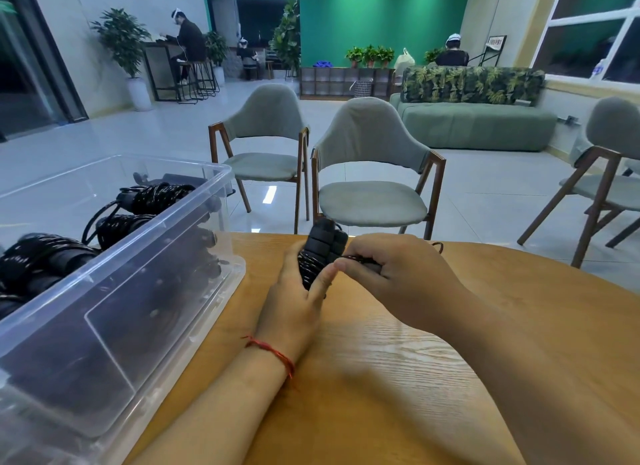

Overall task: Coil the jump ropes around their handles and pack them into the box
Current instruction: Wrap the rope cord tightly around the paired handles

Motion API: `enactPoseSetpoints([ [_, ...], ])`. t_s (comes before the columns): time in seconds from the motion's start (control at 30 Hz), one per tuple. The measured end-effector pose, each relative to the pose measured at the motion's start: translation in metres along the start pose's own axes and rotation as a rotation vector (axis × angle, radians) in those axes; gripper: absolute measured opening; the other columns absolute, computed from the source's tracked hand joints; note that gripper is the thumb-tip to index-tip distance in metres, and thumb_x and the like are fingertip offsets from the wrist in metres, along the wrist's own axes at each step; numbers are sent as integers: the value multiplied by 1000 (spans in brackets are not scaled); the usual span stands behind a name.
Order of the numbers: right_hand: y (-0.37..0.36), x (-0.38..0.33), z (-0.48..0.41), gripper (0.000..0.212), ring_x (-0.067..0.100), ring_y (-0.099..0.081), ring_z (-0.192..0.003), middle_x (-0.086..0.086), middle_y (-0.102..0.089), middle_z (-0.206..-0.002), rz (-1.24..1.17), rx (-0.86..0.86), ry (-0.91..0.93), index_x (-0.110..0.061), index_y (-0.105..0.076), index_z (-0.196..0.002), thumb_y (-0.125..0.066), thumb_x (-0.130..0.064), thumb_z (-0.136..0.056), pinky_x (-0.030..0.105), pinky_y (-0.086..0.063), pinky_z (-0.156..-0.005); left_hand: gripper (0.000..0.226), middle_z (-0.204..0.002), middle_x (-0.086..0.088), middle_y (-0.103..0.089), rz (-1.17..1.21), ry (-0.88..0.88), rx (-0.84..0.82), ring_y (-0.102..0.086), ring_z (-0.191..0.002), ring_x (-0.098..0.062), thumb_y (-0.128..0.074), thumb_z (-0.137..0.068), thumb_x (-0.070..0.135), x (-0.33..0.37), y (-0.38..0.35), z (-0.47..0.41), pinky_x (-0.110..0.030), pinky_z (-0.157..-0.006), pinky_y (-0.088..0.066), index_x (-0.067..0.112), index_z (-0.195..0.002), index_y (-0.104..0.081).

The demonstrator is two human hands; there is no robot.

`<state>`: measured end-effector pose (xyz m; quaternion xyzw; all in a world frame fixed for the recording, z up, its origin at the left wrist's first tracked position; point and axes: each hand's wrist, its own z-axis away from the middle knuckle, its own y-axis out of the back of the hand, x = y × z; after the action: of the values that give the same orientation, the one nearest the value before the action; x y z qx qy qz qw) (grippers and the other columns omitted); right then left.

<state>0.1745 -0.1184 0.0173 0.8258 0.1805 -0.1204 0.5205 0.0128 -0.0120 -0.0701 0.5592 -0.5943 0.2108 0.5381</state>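
The jump rope (309,268) is held above the far part of the wooden surface (381,378); its two black ribbed handles (327,239) stand side by side, roughly upright, with rope wound in tight turns round their lower part; the left hand (294,301) is clamped on this bundle from the left, its thumb lying across the front of the coils; the right hand (391,270), just beside it and meeting that thumb's tip, pinches a loose black strand (355,257) of the same rope between thumb and curled fingers; where the strand runs past the knuckles cannot be told. A red string bracelet (273,350) circles the left wrist. To the left, near the left hand, a clear plastic box (104,343) sits on the surface, open at the top; inside lie several coiled ropes (152,196), black with pale flecks, each wrapped round its handles. Beyond the surface's edge stand grey-green chairs (370,173) on a pale tiled floor (485,194); farther back, a green sofa (478,125).
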Motion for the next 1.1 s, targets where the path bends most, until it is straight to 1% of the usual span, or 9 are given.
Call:
enactPoseSetpoints([
  [0.23, 7, 1, 0, 24, 6, -60, -79, -16, -63, -76, 42, -87, 36, -44, -60, -81, -60, -49, -104, 26, -40, -62, 56, -113, 16, -58, -374, -236, -50, -67, -95, -9, -57, -96, 62, 14, -15, 18, -32, -74, -62, 40, -143, -38],
  [0.4, 17, 11, -2, 22, 6, -62, -82, -15, -66, -77, 22, -138, 32, -40, -66, -81, -67, -56, -96, 22, -45, -64, 50, -107, 21, -63, -358, -342, -124, -64, -97, -2, -72, -88, 66, 13, -8, 20, -22, -75, -58, 46, -129, -51],
  [0.5, 30, 19, -1, 20, 5, -68, -85, -17, -71, -81, -122, -124, -30, -35, -74, -82, -85, -52, -83, 16, -53, -71, 59, -106, 16, -71, -345, -541, -208, -67, -94, -2, -81, -85, 57, 16, -6, 23, -6, -77, -48, 43, -137, -55],
  [0.63, 34, 37, 0, 25, 12, -55, -64, -1, -62, -68, -483, -149, -190, -25, -72, -81, -89, -43, -79, 21, -47, -61, 60, -105, 7, -74, -255, -698, -154, -71, -89, -7, -88, -83, 47, 20, -9, 26, -14, -80, -53, 18, -131, -66],
  [0.7, 29, 43, 3, 26, 15, -52, -63, 2, -58, -68, -631, -193, -263, -14, -70, -82, -88, -34, -82, 21, -44, -58, 66, -108, 5, -74, -183, -698, -157, -72, -90, -7, -89, -83, 45, 23, -8, 28, -16, -79, -57, 17, -134, -59],
  [0.83, 12, 37, 2, 29, 15, -63, -64, 6, -66, -73, -809, -195, -359, 0, -68, -85, -80, -26, -85, 21, -53, -57, 74, -114, 4, -75, -43, -616, -130, -75, -96, -7, -91, -82, 42, 25, -6, 33, -24, -74, -62, 20, -139, -49],
  [0.97, 1, 33, -5, 21, 17, -66, -75, 4, -68, -75, -890, -131, -387, -10, -70, -73, -76, -3, -92, 21, -57, -62, 71, -111, 6, -73, 51, -536, -58, -75, -89, -8, -91, -82, 34, 24, -7, 32, -21, -68, -61, 20, -140, -52],
  [1.03, -2, 31, -4, 42, 8, -66, -77, -8, -71, -73, -758, -123, -340, -23, -73, -69, -65, 10, -95, 15, -54, -63, 69, -108, 7, -71, 94, -476, -27, -74, -86, -10, -87, -86, 37, 23, -5, 30, -21, -66, -60, 21, -144, -54],
  [1.1, -5, 29, -3, 57, -4, -60, -67, -17, -68, -66, -618, -145, -304, -34, -75, -66, -60, 11, -97, 13, -46, -62, 59, -108, 6, -71, 105, -444, 7, -74, -90, -13, -82, -89, 40, 21, -5, 27, -22, -70, -60, 21, -140, -59],
])
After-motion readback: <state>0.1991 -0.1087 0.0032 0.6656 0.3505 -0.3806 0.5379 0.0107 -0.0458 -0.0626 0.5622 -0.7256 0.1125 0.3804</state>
